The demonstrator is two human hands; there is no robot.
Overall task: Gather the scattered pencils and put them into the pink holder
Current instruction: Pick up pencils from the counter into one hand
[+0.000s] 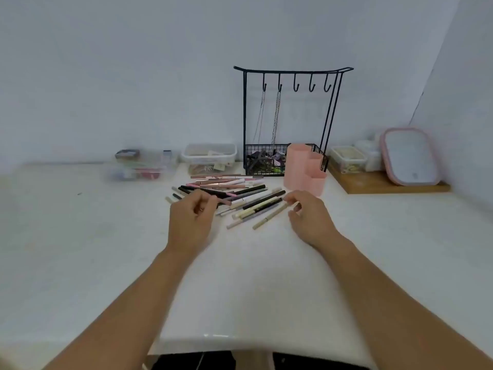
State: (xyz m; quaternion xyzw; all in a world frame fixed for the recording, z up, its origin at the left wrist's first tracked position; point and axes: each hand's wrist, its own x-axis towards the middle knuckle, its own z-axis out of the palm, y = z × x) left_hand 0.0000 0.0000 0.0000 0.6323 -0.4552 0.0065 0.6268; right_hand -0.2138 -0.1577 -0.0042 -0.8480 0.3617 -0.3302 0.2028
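Task looks barely begun: the pencils [234,194] lie loose on the white table [80,249], just left of and in front of the pink holder [304,170], and nothing visibly sticks out of the holder's tubes. Far cluster runs roughly left-right; near cluster lies diagonally, far ends angled up-right toward the holder. Left hand [190,222] sits curled at the pile's left edge, right hand [309,218] at its right edge with fingers loosely bent. Can't tell if either pinches a pencil.

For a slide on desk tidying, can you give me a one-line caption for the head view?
Both hands, left hand and right hand, reach into scattered pencils beside the pink holder.
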